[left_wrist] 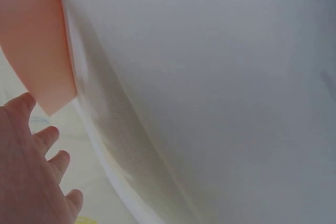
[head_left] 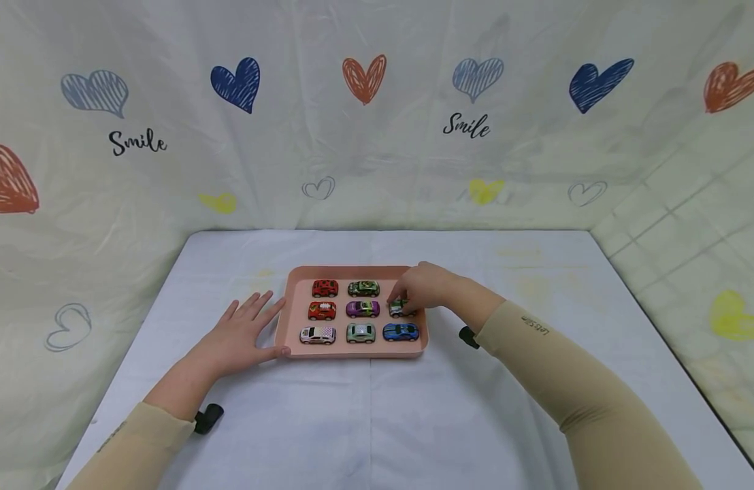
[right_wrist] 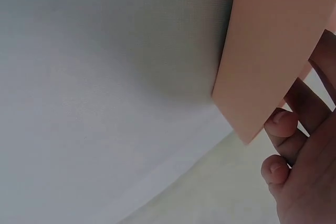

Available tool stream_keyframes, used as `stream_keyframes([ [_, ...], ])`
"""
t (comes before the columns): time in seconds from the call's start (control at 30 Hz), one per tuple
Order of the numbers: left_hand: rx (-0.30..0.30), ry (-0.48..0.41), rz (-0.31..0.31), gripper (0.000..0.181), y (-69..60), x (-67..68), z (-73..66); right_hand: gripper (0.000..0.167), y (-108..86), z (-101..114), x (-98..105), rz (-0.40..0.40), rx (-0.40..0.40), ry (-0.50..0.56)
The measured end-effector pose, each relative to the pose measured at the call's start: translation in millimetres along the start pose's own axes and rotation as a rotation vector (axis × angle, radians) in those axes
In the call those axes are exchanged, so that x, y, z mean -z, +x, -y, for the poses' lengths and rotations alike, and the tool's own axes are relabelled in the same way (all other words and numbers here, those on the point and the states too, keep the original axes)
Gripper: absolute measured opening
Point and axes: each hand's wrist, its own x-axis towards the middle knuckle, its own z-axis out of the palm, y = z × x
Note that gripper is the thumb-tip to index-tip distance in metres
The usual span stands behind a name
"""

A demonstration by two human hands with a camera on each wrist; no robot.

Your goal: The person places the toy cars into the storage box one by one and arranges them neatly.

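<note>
A pink tray (head_left: 377,350) holds several small toy cars in three rows. My left hand (head_left: 245,337) is spread out flat, its thumb touching the tray's left edge; the left wrist view shows those fingers (left_wrist: 55,166) beside the tray wall (left_wrist: 44,72). Over the tray's right side, my right hand (head_left: 427,284) pinches a partly hidden white-and-green toy car (head_left: 401,309) at the right end of the middle row. A blue toy car (head_left: 401,332) lies just in front of it, and a purple toy car (head_left: 363,309) to its left. The right wrist view shows curled fingers (right_wrist: 283,124) at the tray's rim.
Also in the tray are a camouflage car (head_left: 363,288), two red cars (head_left: 324,288), a white car (head_left: 318,335) and a pale green car (head_left: 361,333). A white cloth (head_left: 352,415) covers the table. Behind stands a curtain (head_left: 414,156) printed with hearts.
</note>
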Motion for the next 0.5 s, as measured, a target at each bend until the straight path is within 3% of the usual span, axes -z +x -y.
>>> stream_keyframes([
  [0.27, -0.001, -0.008, 0.001, 0.101, 0.3, 0.3, -0.8, 0.029, -2.4, -1.4, 0.0, -0.010, 0.010, -0.017],
  [0.5, 0.002, -0.004, -0.002, 0.102, 0.7, -2.0, 0.3, 0.033, -4.3, -0.4, 2.3, -0.017, -0.017, 0.027],
])
